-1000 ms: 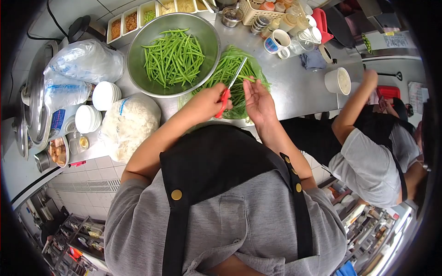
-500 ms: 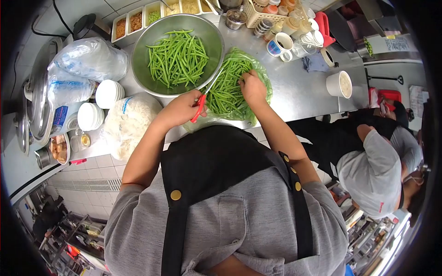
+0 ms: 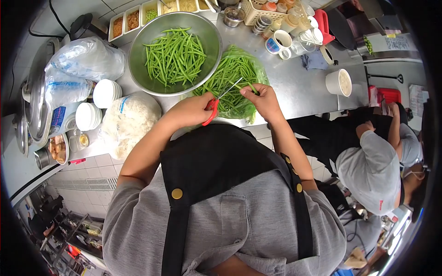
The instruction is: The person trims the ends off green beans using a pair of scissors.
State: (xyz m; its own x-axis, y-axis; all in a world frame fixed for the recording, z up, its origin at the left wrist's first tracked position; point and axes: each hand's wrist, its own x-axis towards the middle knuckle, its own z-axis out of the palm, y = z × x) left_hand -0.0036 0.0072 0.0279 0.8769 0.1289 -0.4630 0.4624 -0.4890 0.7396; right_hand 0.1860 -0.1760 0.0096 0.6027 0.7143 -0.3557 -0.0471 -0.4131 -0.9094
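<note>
My left hand (image 3: 189, 110) is closed on the red handles of a pair of scissors (image 3: 212, 110). Their metal blades point up and to the right, toward my other hand. With thumb and fingers together, my right hand (image 3: 263, 102) pinches a green bean (image 3: 249, 84) just beyond the blade tips. Under both hands lies a clear green plastic bag (image 3: 260, 69) full of green beans. To its left stands a large steel bowl (image 3: 138, 69) with more green beans (image 3: 175, 57) heaped in it. Whether the blades touch the held bean, I cannot tell.
A plastic bag of pale shredded food (image 3: 131, 120) and stacked white lids (image 3: 88, 117) stand left. Food trays (image 3: 133, 19) line the back. A mug (image 3: 278, 43), a basket of bottles (image 3: 253, 16) and a white tub (image 3: 338, 83) are right. A co-worker (image 3: 368, 170) stands at right.
My right hand has come out of the bean bag toward me, a bean in its fingers. The scissors have moved right, from the bowl's rim to over the bag.
</note>
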